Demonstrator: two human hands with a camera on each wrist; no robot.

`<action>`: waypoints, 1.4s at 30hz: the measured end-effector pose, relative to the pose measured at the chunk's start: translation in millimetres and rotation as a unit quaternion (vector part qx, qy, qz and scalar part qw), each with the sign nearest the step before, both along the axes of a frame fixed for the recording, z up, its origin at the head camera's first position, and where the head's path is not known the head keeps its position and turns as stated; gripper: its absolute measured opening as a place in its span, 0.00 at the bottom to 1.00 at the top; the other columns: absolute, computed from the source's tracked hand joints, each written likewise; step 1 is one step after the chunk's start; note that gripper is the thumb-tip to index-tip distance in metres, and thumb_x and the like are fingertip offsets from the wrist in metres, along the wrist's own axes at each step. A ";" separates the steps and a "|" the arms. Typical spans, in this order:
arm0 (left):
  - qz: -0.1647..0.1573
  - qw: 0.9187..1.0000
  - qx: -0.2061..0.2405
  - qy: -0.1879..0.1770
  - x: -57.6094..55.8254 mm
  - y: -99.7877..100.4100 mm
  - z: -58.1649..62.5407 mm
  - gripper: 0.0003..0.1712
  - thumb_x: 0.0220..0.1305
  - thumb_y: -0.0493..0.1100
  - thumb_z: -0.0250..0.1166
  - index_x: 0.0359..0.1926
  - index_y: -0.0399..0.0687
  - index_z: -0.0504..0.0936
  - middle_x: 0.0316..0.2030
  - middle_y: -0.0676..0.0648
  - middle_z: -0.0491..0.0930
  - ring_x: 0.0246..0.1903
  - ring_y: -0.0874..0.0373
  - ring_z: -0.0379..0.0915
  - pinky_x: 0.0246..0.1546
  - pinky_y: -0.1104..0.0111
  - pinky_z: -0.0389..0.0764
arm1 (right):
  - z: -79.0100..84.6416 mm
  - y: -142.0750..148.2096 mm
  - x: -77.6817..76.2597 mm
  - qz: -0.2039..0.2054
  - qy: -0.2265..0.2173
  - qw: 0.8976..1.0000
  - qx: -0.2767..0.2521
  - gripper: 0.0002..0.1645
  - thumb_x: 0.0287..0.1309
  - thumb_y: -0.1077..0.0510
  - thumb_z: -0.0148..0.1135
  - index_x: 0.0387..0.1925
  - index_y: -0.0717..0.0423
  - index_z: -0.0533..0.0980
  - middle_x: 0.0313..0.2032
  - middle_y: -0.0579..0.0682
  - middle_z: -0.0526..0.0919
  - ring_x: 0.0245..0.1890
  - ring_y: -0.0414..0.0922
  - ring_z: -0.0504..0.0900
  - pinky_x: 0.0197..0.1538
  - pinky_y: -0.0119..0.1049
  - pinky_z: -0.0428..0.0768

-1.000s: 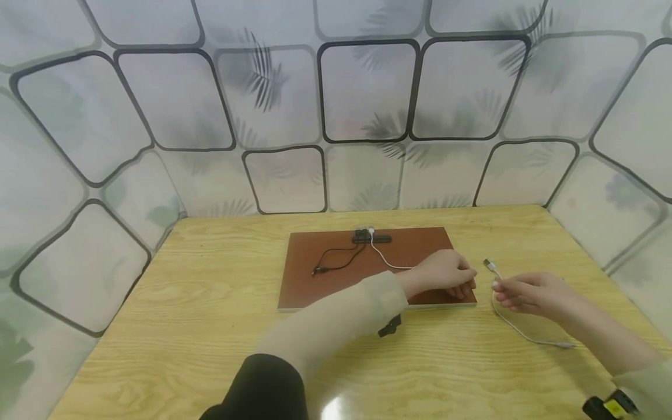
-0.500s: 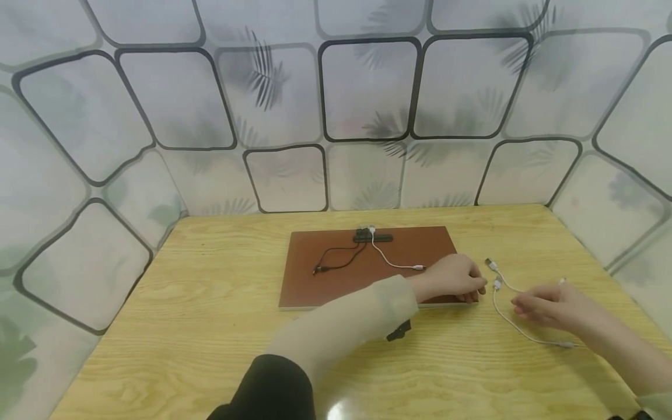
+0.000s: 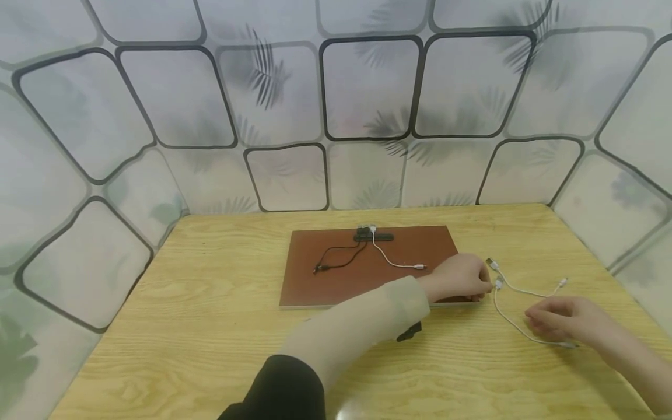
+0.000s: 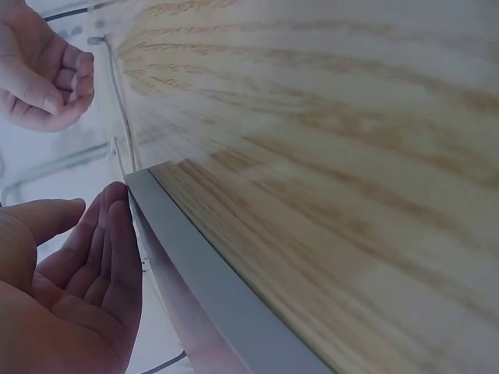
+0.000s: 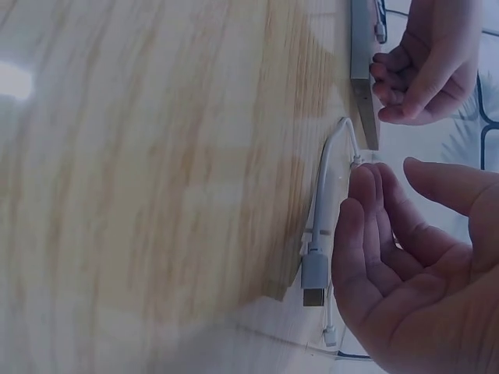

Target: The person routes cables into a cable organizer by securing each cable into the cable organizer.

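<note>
Slanting: slim white USB cable (image 5: 322, 179).
Metal-tipped plug (image 5: 314, 271) beside right hand (image 3: 566, 318), opposite end (image 3: 498, 284) near left hand (image 3: 462, 276); all fingers loosely curved, pinching nothing.

right grip (image 5: 413, 269) beside white cable (image 5: 315, 266) | cable on wooden table (image 5: 156, 195) | left grip (image 5: 430, 70) near board (image 5: 360, 47)

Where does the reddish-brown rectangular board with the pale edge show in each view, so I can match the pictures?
Head: the reddish-brown rectangular board lies just below the middle.
Left wrist: its pale straight edge slants from left of centre down to the bottom.
Right wrist: that edge stands at the top, right of centre.
Shared landmark: the person's bare left hand, by the board's right end in all three.
</note>
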State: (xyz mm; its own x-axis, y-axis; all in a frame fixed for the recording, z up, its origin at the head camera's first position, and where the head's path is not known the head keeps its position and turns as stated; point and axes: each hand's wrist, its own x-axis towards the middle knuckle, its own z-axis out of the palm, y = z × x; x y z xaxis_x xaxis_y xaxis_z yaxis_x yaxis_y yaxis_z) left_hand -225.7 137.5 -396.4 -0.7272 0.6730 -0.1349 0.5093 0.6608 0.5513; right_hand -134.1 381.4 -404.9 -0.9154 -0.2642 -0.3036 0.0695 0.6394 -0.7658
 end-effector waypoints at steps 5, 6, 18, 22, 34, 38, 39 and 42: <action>0.019 0.998 -0.035 0.038 2.8 5.6 -1.2 0.24 0.80 0.52 0.62 0.22 0.56 0.85 0.15 0.61 0.79 0.15 0.70 0.68 0.22 0.80 0.72 | -4.2 3.5 1.8 0.005 0.051 0.996 0.077 0.18 0.78 0.55 0.60 0.51 0.68 0.84 0.40 0.27 0.89 0.40 0.20 0.79 0.41 0.25 0.83; 0.022 0.998 -0.045 0.048 3.2 7.1 -1.8 0.25 0.79 0.53 0.62 0.21 0.57 0.85 0.15 0.61 0.79 0.14 0.70 0.67 0.21 0.80 0.71 | -5.4 4.3 1.9 0.004 0.063 0.994 0.092 0.16 0.77 0.55 0.62 0.50 0.66 0.85 0.40 0.27 0.89 0.41 0.18 0.78 0.41 0.25 0.82; 0.039 0.990 -0.079 0.115 4.3 24.2 -14.4 0.33 0.77 0.56 0.64 0.13 0.55 0.68 0.10 0.58 0.60 0.12 0.67 0.55 0.13 0.77 0.60 | -7.4 -7.3 4.7 0.026 0.135 0.966 0.217 0.05 0.64 0.52 0.76 0.37 0.47 0.88 0.35 0.41 0.91 0.32 0.21 0.77 0.36 0.28 0.79; 0.053 0.984 -0.103 0.134 7.8 29.9 -14.8 0.26 0.74 0.57 0.66 0.19 0.58 0.71 0.15 0.60 0.64 0.15 0.67 0.60 0.13 0.76 0.64 | -9.0 -11.4 5.9 0.033 0.151 0.961 0.231 0.06 0.60 0.51 0.79 0.32 0.44 0.87 0.31 0.37 0.89 0.31 0.21 0.75 0.36 0.28 0.78; 0.049 0.975 -0.138 0.165 17.2 32.4 -10.2 0.22 0.65 0.66 0.73 0.24 0.63 0.77 0.20 0.62 0.65 0.18 0.69 0.60 0.14 0.76 0.69 | -12.0 -24.0 7.1 0.040 0.155 0.961 0.224 0.07 0.58 0.54 0.79 0.30 0.46 0.86 0.29 0.36 0.87 0.29 0.24 0.73 0.33 0.28 0.75; 0.045 0.976 -0.137 0.165 17.5 31.8 -9.9 0.19 0.65 0.65 0.74 0.29 0.63 0.79 0.21 0.63 0.69 0.19 0.70 0.61 0.16 0.77 0.71 | -11.5 -26.9 5.9 0.042 0.154 0.962 0.224 0.07 0.58 0.54 0.79 0.29 0.46 0.86 0.29 0.36 0.87 0.29 0.24 0.74 0.34 0.28 0.75; 0.045 0.976 -0.138 0.165 17.4 31.9 -9.9 0.18 0.66 0.65 0.74 0.30 0.63 0.79 0.22 0.63 0.70 0.19 0.70 0.62 0.16 0.77 0.71 | -11.3 -27.5 5.6 0.043 0.155 0.961 0.223 0.07 0.58 0.54 0.79 0.29 0.46 0.86 0.29 0.36 0.87 0.29 0.24 0.74 0.34 0.28 0.75; 0.046 0.975 -0.143 0.166 17.7 32.3 -9.8 0.18 0.67 0.64 0.73 0.30 0.63 0.78 0.23 0.63 0.72 0.20 0.70 0.63 0.17 0.77 0.72 | -10.3 -28.7 5.0 0.048 0.159 0.963 0.210 0.07 0.58 0.55 0.79 0.28 0.45 0.86 0.28 0.35 0.87 0.29 0.24 0.74 0.34 0.28 0.75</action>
